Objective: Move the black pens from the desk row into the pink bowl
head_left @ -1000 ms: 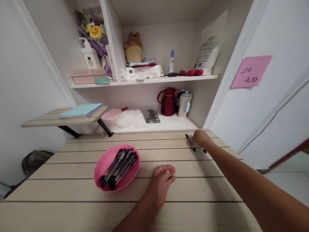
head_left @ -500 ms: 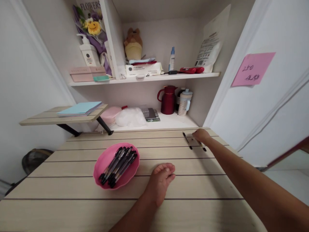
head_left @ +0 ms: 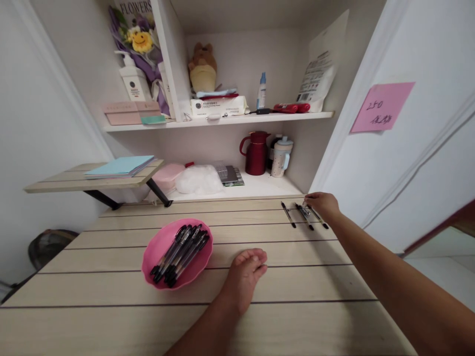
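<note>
From where I stand, I'd call the work with the pens only partly done: a small group lies out on the tabletop (head_left: 208,321) at the far right, while a much bigger bunch of pens (head_left: 181,254) sits in the pink bowl (head_left: 154,247) on the left. The loose ones make a short row: a single left-hand pen (head_left: 288,215), a middle cluster (head_left: 306,217) too crowded for me to count, and a right-hand pen (head_left: 319,218) partly behind the fingers. All of these have their long axes running far to near, the near ends slanting off to the right and the spacing a little uneven. The bunch in the bowl slants the opposite way, from far right to near left; which ends are capped, I can't make out. The right hand (head_left: 323,203) is down at the far ends of the loose row, fingertips bunched together, and I can't tell whether they grip a pen or merely touch one. The left hand (head_left: 248,272) is loosely curled with nothing in it that I can see, just right of the bowl.
</note>
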Tool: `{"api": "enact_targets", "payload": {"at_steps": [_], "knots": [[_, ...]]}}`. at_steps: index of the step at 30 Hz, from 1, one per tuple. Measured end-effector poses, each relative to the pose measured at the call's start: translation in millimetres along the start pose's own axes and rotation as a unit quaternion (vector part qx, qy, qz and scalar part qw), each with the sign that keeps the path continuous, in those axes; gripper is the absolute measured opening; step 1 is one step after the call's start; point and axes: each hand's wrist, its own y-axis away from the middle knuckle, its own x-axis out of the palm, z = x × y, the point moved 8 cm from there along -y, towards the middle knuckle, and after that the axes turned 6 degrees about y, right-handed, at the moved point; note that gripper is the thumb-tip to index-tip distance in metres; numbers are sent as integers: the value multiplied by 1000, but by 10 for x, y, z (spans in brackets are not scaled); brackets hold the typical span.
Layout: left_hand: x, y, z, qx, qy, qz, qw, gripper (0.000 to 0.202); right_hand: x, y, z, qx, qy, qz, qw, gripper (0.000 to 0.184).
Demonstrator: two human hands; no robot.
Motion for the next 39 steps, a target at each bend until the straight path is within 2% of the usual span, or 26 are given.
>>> {"api": "enact_targets", "payload": {"at_steps": [5,14,22,30,39], "knots": [[15,6,-5,-2,-1,0,1000,25,58,-160,67,-5,-12,24,1000,34],[37,25,-24,-4,-2,-18,1000,25,143,-277,287,-17,56,42,997,29],[34,14,-19,-6,-5,-12,1000,25,179,-156,335,-51,101,59,992,33],[32,11,-22,-4,-9,-8,1000,27,397,138,404,-95,162,102,977,22],[34,12,-21,-1,-11,-7,1000,23,419,143,467,-102,199,117,968,21]]}}
